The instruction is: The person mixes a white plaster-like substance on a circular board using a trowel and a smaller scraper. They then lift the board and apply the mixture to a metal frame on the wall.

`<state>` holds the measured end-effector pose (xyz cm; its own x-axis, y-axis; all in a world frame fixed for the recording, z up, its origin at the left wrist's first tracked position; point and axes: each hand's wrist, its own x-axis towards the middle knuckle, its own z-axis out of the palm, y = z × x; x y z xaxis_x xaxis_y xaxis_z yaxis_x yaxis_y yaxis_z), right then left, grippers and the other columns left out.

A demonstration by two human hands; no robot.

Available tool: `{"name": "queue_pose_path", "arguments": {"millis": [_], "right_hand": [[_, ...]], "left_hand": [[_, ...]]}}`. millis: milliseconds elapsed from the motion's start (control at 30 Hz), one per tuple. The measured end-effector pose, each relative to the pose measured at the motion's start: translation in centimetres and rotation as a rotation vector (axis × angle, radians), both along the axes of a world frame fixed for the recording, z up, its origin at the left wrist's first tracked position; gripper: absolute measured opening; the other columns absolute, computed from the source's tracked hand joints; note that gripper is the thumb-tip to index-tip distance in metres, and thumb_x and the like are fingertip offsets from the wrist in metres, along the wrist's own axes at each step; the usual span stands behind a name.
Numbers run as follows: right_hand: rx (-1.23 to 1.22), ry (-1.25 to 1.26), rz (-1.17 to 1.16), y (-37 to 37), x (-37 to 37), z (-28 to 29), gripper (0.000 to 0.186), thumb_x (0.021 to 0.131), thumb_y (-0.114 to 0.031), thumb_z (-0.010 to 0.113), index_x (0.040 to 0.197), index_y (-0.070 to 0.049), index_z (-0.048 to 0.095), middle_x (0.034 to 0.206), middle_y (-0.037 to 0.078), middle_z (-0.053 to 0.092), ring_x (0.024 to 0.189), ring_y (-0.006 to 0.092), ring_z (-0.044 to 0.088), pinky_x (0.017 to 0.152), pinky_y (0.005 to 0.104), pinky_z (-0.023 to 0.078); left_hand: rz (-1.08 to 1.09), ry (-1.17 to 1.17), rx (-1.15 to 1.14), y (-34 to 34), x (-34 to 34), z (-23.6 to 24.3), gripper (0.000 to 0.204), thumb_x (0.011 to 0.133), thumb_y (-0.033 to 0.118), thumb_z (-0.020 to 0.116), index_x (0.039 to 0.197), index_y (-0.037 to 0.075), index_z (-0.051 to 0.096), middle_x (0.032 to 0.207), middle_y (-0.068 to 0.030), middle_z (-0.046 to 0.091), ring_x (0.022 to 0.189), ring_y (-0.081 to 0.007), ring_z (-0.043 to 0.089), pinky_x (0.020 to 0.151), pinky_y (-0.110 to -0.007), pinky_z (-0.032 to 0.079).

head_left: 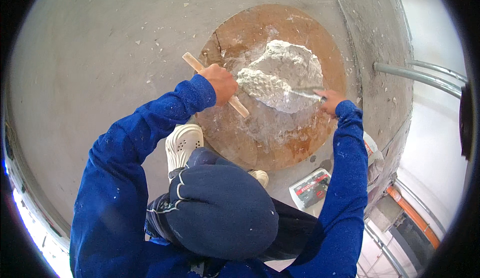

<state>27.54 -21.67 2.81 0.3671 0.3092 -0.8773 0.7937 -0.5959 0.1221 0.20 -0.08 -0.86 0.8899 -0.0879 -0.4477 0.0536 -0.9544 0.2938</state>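
A heap of wet, whitish plaster (292, 65) lies on a round brown board (265, 150) on the floor. My left hand (220, 83) is wrapped round the middle of a narrow pale wooden bar (239, 107), slanting beside the heap's left edge. At the heap's lower right, my right hand (330, 101) grips a trowel (306, 92). Its thin blade reaches left into the plaster, which partly covers it. Both hands are closed, and the fingers' undersides are hidden.
A white tub with a dark and red label (312, 189) stands near my right forearm, with a pale bag (372, 153) beyond it. Metal pipes (425, 77) jut in at the right. My light clog (184, 145) is by the board's edge. Small crumbs dot the grey floor (115, 53).
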Motion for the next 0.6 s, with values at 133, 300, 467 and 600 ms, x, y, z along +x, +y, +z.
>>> {"name": "queue_pose_path", "arguments": {"millis": [133,300,467,600], "right_hand": [[0.064,0.012,-0.088,0.4,0.1,-1.3,0.065,0.071,-0.010,0.051,0.133,-0.022,0.038,0.109,0.020,0.056,0.093,0.0324,0.058,0.083,0.0375,0.045],[0.184,-0.068,-0.111,0.9,-3.9,-1.5,0.068,0.069,-0.009,0.050,0.135,-0.021,0.037,0.108,0.024,0.058,0.092,0.0321,0.059,0.083,0.0354,0.046],[0.433,0.035,-0.213,3.2,-3.2,-1.3,0.067,0.070,-0.012,0.050,0.135,-0.020,0.036,0.116,0.023,0.054,0.102,0.0338,0.056,0.087,0.0356,0.044],[-0.002,0.091,-0.186,5.9,-6.3,-0.2,0.068,0.070,-0.012,0.051,0.136,-0.021,0.034,0.108,0.024,0.058,0.087,0.0323,0.062,0.079,0.0360,0.049]], "left_hand": [[0.000,-0.023,0.024,0.0,0.0,-0.2,0.012,0.064,0.018,0.063,0.073,0.010,0.066,0.069,-0.0089,0.064,0.068,-0.0264,0.065,0.058,-0.038,0.051],[-0.014,-0.016,0.026,-0.3,-0.1,0.1,0.011,0.065,0.018,0.063,0.073,0.010,0.066,0.069,-0.0089,0.064,0.068,-0.0261,0.065,0.057,-0.037,0.051],[-0.001,-0.008,0.038,0.5,-0.4,0.4,0.013,0.065,0.019,0.064,0.074,0.010,0.067,0.069,-0.0086,0.064,0.068,-0.0254,0.065,0.057,-0.037,0.051],[-0.005,-0.032,0.010,0.1,-0.4,-0.1,0.011,0.065,0.018,0.064,0.072,0.010,0.067,0.068,-0.0085,0.064,0.067,-0.0255,0.065,0.056,-0.036,0.051]]}}
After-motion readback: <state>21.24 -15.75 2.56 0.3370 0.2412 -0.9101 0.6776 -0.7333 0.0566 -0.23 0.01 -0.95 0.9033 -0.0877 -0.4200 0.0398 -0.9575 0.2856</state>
